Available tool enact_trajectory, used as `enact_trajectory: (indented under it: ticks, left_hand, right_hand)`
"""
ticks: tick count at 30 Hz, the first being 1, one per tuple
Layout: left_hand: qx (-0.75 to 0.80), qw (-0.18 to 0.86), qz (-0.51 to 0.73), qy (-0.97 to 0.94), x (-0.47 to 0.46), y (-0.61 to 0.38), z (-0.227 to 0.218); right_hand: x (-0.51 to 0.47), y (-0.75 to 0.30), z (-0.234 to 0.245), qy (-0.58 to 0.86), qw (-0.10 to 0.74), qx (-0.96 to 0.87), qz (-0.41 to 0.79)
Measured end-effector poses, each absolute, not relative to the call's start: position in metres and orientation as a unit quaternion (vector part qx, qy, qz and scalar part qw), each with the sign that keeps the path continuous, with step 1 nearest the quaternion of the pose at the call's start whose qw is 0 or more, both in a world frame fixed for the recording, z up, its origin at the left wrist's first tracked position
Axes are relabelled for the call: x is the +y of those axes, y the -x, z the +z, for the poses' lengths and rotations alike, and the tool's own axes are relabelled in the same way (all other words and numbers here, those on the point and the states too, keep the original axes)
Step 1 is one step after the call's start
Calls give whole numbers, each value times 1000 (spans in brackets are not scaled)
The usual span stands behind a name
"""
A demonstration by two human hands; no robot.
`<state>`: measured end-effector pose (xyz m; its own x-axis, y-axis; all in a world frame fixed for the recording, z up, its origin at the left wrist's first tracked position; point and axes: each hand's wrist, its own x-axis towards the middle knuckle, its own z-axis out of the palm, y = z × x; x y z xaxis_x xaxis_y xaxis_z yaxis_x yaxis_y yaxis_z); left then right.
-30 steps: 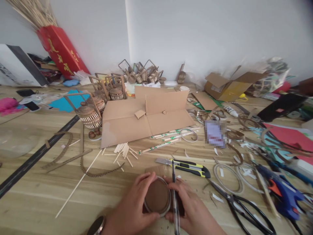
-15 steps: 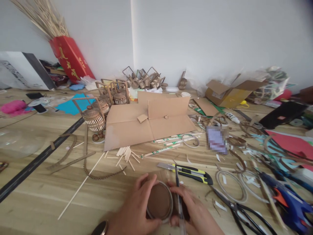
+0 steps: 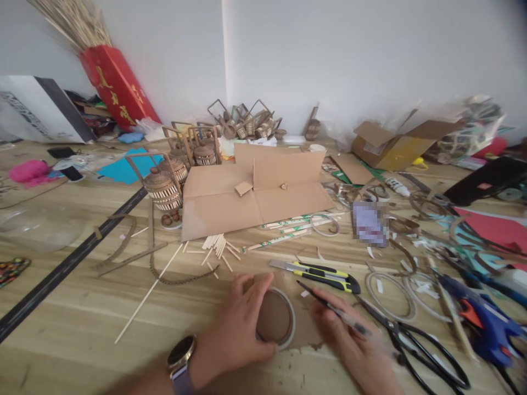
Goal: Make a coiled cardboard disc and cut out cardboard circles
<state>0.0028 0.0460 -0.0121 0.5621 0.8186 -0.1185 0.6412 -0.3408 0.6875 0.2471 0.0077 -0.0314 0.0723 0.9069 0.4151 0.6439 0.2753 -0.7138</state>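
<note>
My left hand is curled round the left side of a pale ring, thumb at its near edge and fingers at its far edge. The ring lies on a flat piece of brown cardboard, which shows inside it and to its right. In my right hand is a slim dark-tipped pen, pinched in a writing grip. Its tip points up and left, just right of the ring, and I cannot tell whether it touches the cardboard. Beyond both hands lies a yellow and black utility knife.
Scissors and a blue glue gun lie at the right, near loose rings. Short sticks are scattered ahead. Behind them stand a folded cardboard sheet and small lidded baskets.
My right hand has come away from the ring to the right, and the pen has swung from upright to a writing slant. My left hand stays on the ring.
</note>
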Motion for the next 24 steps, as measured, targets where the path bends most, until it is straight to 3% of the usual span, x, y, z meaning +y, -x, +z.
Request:
enact_trajectory:
  ticks: [7,24]
  left_hand:
    - [434,375,152,-805,46,-1,-16]
    - [416,378,184,-806,49,1,-18]
  right_hand:
    - [10,-241,-10,583,501,-605,206]
    - [19,-201,6,567,409,-652,295]
